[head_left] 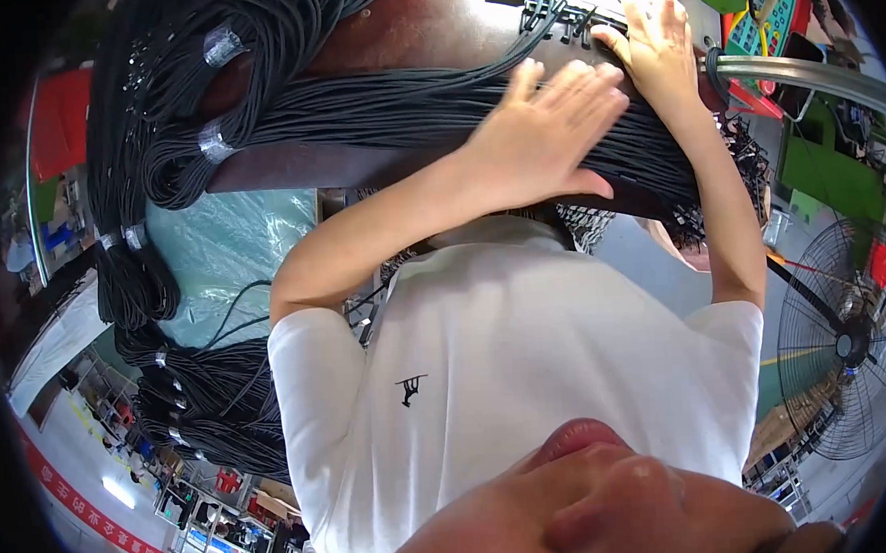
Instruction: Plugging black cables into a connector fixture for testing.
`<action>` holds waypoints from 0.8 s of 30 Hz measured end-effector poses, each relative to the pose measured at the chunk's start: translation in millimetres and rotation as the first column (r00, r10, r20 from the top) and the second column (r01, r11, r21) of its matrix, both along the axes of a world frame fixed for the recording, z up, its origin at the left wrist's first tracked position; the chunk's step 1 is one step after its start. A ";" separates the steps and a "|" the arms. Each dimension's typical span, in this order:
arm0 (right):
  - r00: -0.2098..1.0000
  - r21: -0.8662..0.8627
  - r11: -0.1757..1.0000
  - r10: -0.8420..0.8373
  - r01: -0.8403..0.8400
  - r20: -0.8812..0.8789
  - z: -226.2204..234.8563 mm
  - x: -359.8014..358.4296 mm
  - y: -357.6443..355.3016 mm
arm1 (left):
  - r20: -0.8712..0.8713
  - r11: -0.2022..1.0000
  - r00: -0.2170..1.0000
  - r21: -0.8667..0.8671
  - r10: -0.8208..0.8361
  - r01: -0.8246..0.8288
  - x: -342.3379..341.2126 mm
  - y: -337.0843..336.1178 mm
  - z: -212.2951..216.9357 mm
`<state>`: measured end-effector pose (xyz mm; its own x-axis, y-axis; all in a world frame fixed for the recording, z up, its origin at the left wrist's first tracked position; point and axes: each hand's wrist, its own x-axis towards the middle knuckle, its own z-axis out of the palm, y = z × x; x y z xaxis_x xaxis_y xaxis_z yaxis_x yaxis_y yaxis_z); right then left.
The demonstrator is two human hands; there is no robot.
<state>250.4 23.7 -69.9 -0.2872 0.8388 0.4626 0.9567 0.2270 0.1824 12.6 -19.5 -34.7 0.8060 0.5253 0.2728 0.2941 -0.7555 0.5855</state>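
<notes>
A long bundle of black cables [374, 110] runs across the brown table [400, 28], bound at its left end with silvery tape [215, 143]. My left hand [546, 131] is over this bundle, fingers stretched out and slightly blurred, nothing in it. I cannot tell whether its palm touches the cables. Farther back and to the right, my right hand [656, 45] lies with fingers spread and thumb out, holding nothing visible. Beside its thumb, several small black cable ends [570, 21] sit in a row along a bright strip at the table's far side.
More coiled black cables [280, 35] are piled at the left, some hanging over the edge. Greenish plastic sheeting [232, 258] lies below them. To the right are a metal bar [803, 69], a green keypad panel [751, 40] and a large black fan [842, 346].
</notes>
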 end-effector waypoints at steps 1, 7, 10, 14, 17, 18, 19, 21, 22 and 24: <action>0.996 -0.012 1.000 -0.007 0.006 -0.086 0.6 -3.2 -0.2 | -0.107 0.988 0.984 0.066 0.143 -0.136 -6.4 2.8 -6.8; 0.889 -0.427 0.904 -0.183 -0.016 -0.420 28.9 38.4 -48.8 | -0.430 0.927 0.869 0.366 0.247 -0.082 -115.4 37.6 15.8; 0.919 -0.292 0.954 -0.180 0.075 -0.352 88.8 57.8 -74.2 | -0.122 0.920 0.961 0.340 0.250 -0.196 -123.8 48.1 -6.5; 0.886 -0.300 0.843 -0.370 0.446 0.278 147.0 90.1 -108.2 | -0.146 0.925 0.937 0.262 0.318 -0.273 -122.2 48.6 -2.1; 0.973 -0.434 0.872 -0.222 0.227 0.063 123.3 82.2 -89.7 | -0.024 0.917 0.934 -0.182 0.358 -0.356 -116.1 53.6 7.6; 0.976 -0.426 0.905 -0.090 -0.003 -0.198 85.7 33.5 -46.9 | -0.018 0.843 0.929 -0.415 0.370 -0.343 -118.0 52.8 10.9; 0.984 -0.370 0.924 0.034 -0.099 -0.177 59.3 23.3 -24.9 | -0.009 0.846 0.936 -0.424 0.353 -0.323 -117.9 54.6 12.5; 0.962 -0.523 0.845 0.221 -0.107 0.160 64.9 4.6 -1.6 | -0.019 0.826 0.936 -0.464 0.351 -0.319 -117.9 52.9 16.3; 0.980 -0.366 0.919 0.184 -0.146 0.072 35.9 -1.2 6.0 | -0.027 0.873 0.955 -0.397 0.297 -0.283 -117.1 54.9 17.3; 0.986 -0.182 0.969 0.166 -0.166 -0.016 -5.6 8.6 34.7 | -0.130 0.946 0.953 -0.145 0.273 -0.291 -110.4 46.8 26.3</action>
